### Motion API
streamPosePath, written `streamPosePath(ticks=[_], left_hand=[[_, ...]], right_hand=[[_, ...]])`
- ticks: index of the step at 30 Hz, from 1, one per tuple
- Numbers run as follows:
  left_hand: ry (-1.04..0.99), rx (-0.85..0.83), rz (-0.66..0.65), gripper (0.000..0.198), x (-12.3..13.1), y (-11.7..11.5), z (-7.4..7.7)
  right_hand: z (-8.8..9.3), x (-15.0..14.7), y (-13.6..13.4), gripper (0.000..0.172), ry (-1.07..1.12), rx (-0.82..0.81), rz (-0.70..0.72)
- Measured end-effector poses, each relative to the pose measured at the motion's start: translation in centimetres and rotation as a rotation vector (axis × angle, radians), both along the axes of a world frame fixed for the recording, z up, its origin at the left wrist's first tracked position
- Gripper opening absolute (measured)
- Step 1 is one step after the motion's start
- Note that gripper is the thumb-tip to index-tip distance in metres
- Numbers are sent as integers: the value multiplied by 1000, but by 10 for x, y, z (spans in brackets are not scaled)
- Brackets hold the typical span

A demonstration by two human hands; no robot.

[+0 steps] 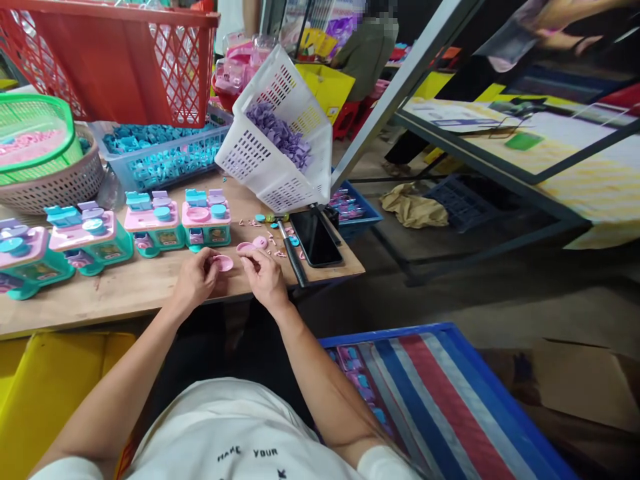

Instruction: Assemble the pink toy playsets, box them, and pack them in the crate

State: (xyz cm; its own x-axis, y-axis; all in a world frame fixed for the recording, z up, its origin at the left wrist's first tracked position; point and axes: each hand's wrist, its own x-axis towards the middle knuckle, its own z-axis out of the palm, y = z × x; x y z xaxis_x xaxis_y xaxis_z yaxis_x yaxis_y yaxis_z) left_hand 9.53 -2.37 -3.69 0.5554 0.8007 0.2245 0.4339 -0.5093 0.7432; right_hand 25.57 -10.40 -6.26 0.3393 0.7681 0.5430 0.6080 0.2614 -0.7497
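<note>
My left hand (196, 279) pinches a small pink round plastic cap (223, 263) just above the wooden table (125, 287). My right hand (264, 275) is curled close beside it, fingers bent toward the cap; what it holds I cannot make out. More pink round pieces (253, 245) and tiny bits lie on the table just beyond my fingers. A row of pink and teal toy machines (205, 217) stands further back to the left.
A black phone (316, 237) and a dark-handled tool (293, 253) lie at the table's right end. A tilted white basket (250, 157) holds purple parts; a blue tray (165, 163) holds teal parts. A red basket, green basket, yellow bin (45, 387) and striped blue crate (440, 400) surround me.
</note>
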Motion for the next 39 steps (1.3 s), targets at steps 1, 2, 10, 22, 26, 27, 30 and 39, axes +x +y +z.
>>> streamPosePath(ticks=[1,2,10,22,26,27,30,39], left_hand=[[-6,-9,10,19,0,0,-1],[-13,-14,17,20,0,0,-1],[20,-34,95,25,4,-4,-7],[145,100,124,18,14,-17,-11],[144,148,119,16,13,-16,-14],[148,164,120,15,13,-17,-15],[154,191,117,14,13,-17,-16],[178,191,116,13,13,-18,-19]], right_hand=[[-2,3,-1,21,-44,-17,-22],[-3,6,-2,21,-93,-41,-43],[-1,20,-22,14,-312,-216,-135],[9,-27,-14,17,112,-46,-27],[5,-30,-15,18,153,-71,-26],[4,-30,-15,18,154,-69,-23],[3,-32,-16,18,160,-37,-20],[-2,-34,-16,20,220,-72,-44]])
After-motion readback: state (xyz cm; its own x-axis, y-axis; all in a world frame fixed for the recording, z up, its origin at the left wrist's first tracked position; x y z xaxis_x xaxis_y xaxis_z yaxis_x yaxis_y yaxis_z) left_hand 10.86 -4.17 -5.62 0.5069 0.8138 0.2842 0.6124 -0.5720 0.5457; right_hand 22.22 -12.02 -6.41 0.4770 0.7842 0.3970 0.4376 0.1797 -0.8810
